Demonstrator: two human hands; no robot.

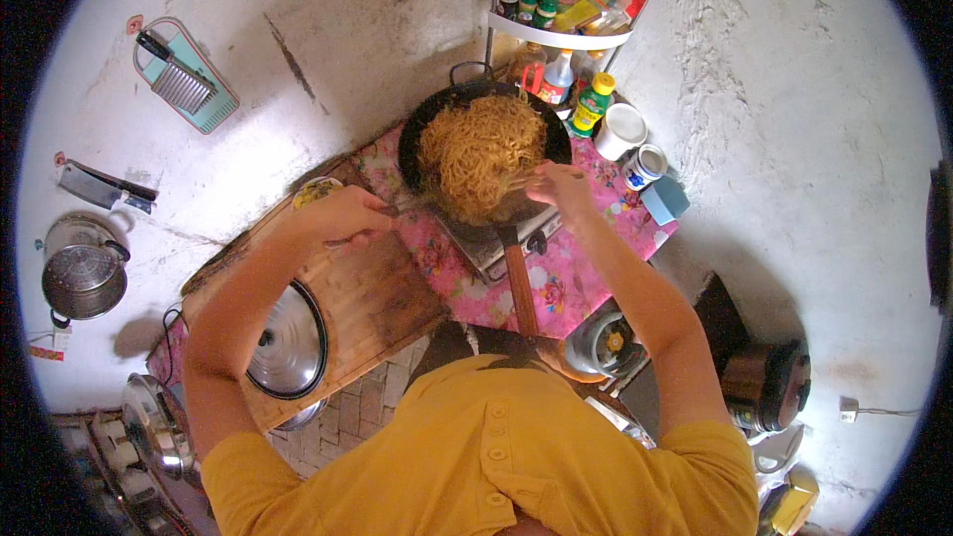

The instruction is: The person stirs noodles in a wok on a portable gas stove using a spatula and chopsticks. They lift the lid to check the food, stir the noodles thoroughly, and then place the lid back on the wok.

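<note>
A dark wok (558,126) full of brown noodles (480,152) sits on a gas stove (488,260), its wooden handle (521,290) pointing towards me. At the wok's right front rim is my right hand (563,192), fingers bent together over the noodles. Thin pale strips show at its fingertips; whether they are noodles or a utensil cannot be told. My left hand (354,217) hovers left of the wok, above the wooden board (372,290), with bent fingers; blur hides whether it holds something thin. Partly behind that hand stands a bowl of yellowish food (316,191).
A metal pot lid (294,342) lies on the board under my left forearm. Seasoning bottles (592,104), a white tub (620,132) and a patterned jar (645,166) stand right of the wok, below a corner shelf (558,39). A cleaver (104,186) hangs on the left wall.
</note>
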